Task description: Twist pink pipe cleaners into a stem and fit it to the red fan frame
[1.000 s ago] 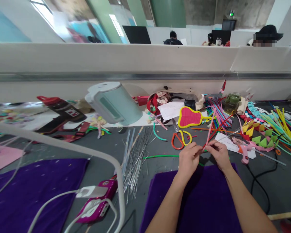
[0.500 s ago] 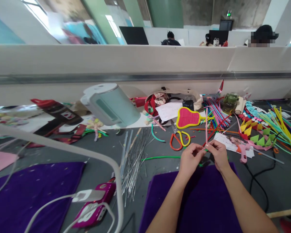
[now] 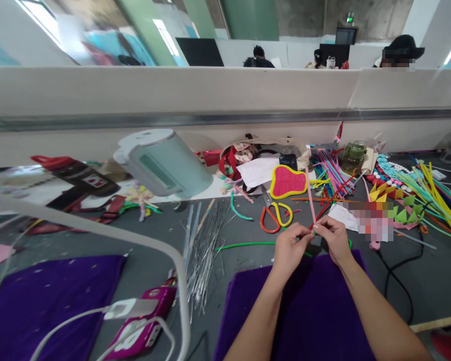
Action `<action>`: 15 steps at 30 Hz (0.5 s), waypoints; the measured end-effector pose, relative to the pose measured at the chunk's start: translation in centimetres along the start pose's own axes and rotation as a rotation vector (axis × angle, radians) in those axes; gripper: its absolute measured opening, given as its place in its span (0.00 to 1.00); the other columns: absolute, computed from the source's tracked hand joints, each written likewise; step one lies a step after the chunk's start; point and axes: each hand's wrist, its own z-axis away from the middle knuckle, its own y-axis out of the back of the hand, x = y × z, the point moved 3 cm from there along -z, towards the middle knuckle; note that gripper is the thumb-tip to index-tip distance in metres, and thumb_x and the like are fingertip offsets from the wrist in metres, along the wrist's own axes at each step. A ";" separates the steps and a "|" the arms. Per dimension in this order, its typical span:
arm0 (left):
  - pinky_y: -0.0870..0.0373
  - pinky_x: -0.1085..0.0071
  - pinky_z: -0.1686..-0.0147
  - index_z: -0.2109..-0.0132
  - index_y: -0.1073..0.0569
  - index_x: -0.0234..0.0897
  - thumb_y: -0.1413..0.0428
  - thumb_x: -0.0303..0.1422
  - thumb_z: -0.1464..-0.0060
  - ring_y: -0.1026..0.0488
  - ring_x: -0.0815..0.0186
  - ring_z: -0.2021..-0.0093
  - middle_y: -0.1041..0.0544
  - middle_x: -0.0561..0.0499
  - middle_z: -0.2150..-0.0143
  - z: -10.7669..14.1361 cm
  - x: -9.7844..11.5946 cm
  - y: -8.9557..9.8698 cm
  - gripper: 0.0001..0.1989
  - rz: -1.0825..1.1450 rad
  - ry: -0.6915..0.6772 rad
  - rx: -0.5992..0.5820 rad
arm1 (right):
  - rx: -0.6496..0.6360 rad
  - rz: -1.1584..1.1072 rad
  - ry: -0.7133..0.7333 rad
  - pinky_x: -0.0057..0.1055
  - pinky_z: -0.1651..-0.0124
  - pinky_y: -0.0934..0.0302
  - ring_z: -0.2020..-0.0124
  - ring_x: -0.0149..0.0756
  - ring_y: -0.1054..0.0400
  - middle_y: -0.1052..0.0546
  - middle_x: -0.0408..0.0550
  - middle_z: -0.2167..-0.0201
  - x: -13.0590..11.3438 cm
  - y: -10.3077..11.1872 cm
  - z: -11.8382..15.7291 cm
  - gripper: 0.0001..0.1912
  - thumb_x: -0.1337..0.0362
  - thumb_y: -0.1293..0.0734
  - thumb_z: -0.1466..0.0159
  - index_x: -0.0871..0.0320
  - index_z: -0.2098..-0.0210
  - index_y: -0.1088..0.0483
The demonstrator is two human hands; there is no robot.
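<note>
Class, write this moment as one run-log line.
Left hand, right hand: fingertips close together | Held: pink strip, red strip | Nearby: scissors, purple cloth

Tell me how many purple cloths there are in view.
2. One purple cloth is at the bottom, right of centre; a second purple cloth is at the lower left. Any folded or stacked underneath would be hidden.

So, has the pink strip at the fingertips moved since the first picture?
Yes. The pink strip has swung left at its upper end, nearer the wide part of the yellow-edged pink shape behind it.
</note>
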 end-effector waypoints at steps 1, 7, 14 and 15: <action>0.41 0.75 0.76 0.76 0.28 0.35 0.41 0.33 0.52 0.36 0.71 0.77 0.32 0.55 0.79 -0.1 -0.3 0.0 0.08 0.126 0.090 -0.047 | -0.011 -0.012 -0.001 0.28 0.69 0.42 0.73 0.32 0.37 0.29 0.42 0.77 -0.1 0.0 0.0 0.05 0.64 0.31 0.47 0.57 0.78 0.28; 0.39 0.74 0.77 0.76 0.30 0.33 0.34 0.39 0.64 0.38 0.74 0.82 0.32 0.56 0.82 0.2 -1.1 -0.6 0.16 0.715 0.487 -0.320 | -0.072 -0.155 -0.084 0.28 0.70 0.42 0.76 0.31 0.39 0.31 0.41 0.79 -0.6 -0.7 0.4 0.09 0.62 0.30 0.48 0.58 0.81 0.31; 0.39 0.74 0.73 0.68 0.29 0.35 0.39 0.37 0.53 0.35 0.70 0.74 0.30 0.54 0.74 0.1 -0.3 -0.6 0.10 0.139 0.161 -0.032 | 0.048 -0.147 -0.086 0.27 0.70 0.43 0.77 0.30 0.38 0.30 0.40 0.81 0.1 -0.1 0.0 0.09 0.63 0.30 0.47 0.58 0.80 0.31; 0.38 0.73 0.70 0.69 0.29 0.36 0.40 0.36 0.52 0.34 0.69 0.72 0.30 0.54 0.73 0.1 0.1 -0.4 0.08 -0.021 0.059 0.037 | 0.060 -0.136 -0.082 0.28 0.70 0.42 0.77 0.30 0.38 0.30 0.40 0.81 0.2 0.0 0.0 0.09 0.63 0.30 0.46 0.58 0.79 0.31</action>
